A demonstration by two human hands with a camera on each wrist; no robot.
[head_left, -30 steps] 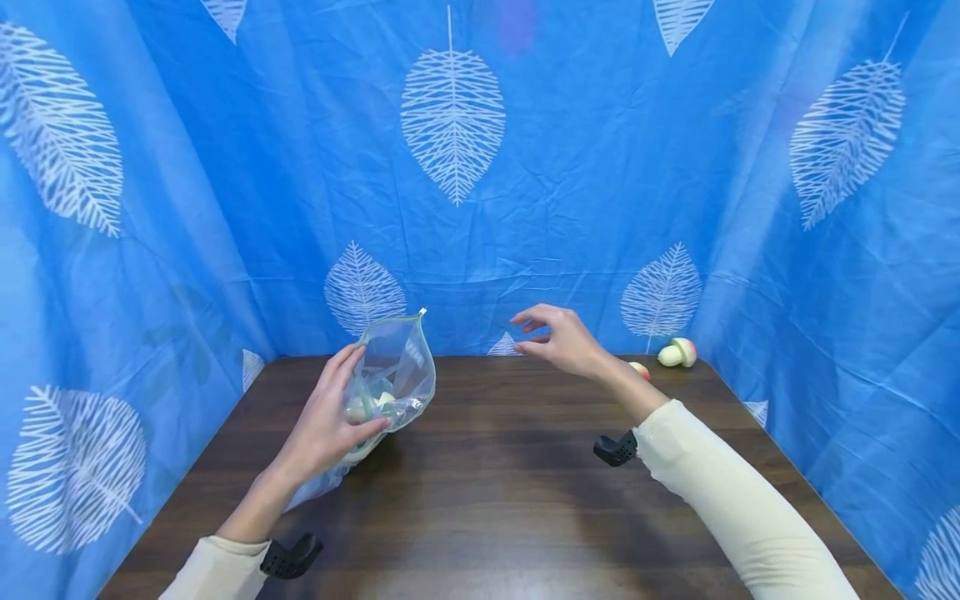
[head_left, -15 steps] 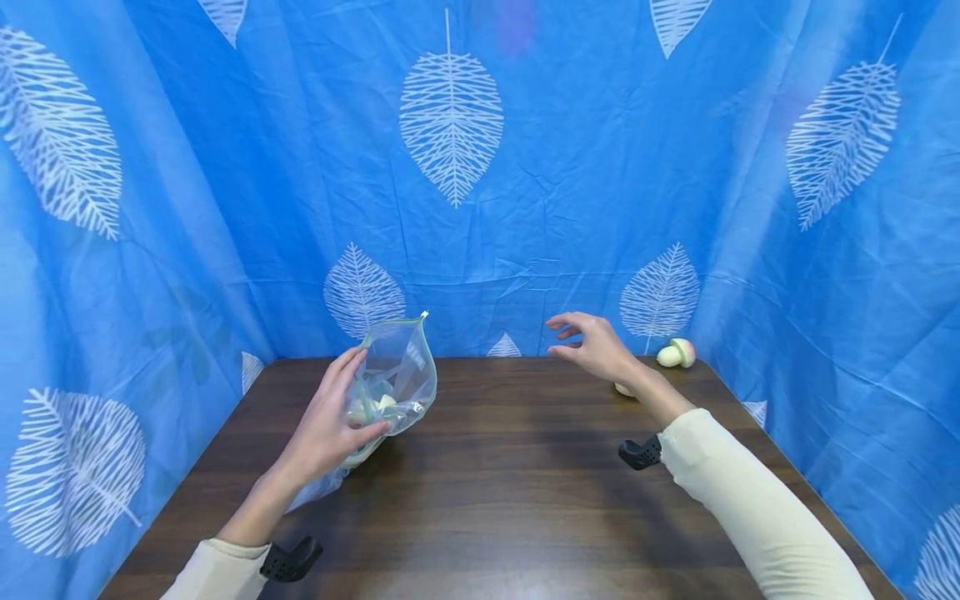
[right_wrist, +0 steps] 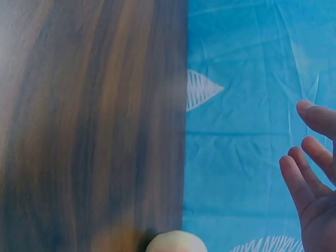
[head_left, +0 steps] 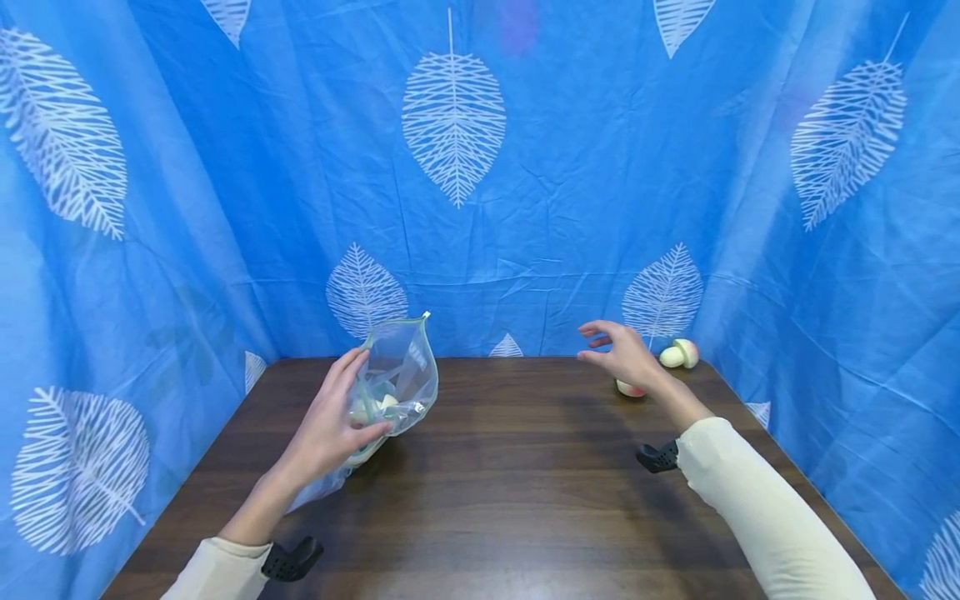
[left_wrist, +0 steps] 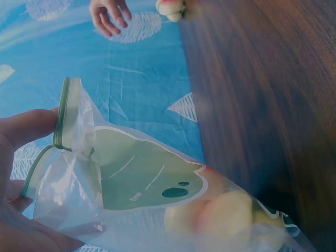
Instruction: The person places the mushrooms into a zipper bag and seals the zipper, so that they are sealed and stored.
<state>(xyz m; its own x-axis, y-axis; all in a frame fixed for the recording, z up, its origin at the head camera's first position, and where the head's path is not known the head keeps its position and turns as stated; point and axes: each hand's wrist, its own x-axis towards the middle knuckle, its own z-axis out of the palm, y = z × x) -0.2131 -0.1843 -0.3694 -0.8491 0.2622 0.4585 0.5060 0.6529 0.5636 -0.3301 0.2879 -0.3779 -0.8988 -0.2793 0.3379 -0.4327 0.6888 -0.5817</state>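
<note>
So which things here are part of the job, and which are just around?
Likely part of the job:
left hand
clear bag it holds
pale pieces inside
right hand
mushroom-shaped piece
partly hidden piece beside it

Just around:
brown table
blue curtain
black wrist pieces

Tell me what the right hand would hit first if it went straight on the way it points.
Probably the blue curtain: in the head view the right hand points forward and leftward, and nothing shows in between, though depth is unclear.
</note>
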